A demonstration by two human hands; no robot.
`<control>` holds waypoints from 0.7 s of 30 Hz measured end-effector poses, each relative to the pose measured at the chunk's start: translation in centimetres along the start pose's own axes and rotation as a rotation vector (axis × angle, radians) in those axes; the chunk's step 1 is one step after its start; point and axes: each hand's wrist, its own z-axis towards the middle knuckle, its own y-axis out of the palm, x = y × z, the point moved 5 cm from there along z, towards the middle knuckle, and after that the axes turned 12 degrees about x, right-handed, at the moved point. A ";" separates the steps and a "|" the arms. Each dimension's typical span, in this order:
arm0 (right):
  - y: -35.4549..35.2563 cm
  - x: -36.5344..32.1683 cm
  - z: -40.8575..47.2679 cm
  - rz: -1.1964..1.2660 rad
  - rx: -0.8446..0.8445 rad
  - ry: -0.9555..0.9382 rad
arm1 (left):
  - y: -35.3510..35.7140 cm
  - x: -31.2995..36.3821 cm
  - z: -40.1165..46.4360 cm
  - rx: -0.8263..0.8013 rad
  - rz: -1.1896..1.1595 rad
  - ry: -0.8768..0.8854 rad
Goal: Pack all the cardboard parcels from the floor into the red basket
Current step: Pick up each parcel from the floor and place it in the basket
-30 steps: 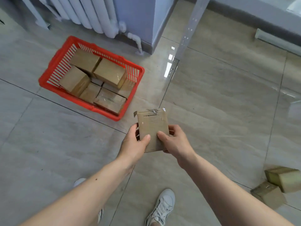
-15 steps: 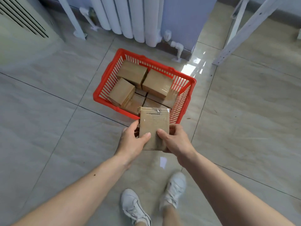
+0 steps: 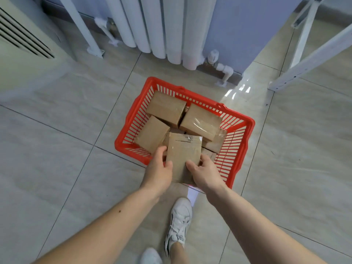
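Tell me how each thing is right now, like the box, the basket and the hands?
held parcel: flat, sealed, gripped by both hands over the basket
red basket: on the floor, partly filled
packed parcels: inside the basket, taped shut
left hand: gripping the parcel
right hand: gripping the parcel

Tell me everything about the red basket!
The red basket looks like plastic, a rectangle with slotted walls and a thick, smooth rim. It sits upright on the tiled floor, in front of a white radiator. Brown cardboard parcels lie packed inside, some with shiny clear tape. Both hands, left hand and right hand, hold one more flat parcel over its near edge; whether it touches the basket cannot be told.
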 end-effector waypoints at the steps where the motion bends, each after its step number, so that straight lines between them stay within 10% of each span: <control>1: 0.4 -0.2 0.7 -0.008 0.010 0.007 | 0.3 -0.1 0.9 -0.016 0.011 -0.004; 21: 10.9 6.1 11.7 0.086 0.273 0.222 | 4.9 -3.2 14.6 -0.242 0.531 0.276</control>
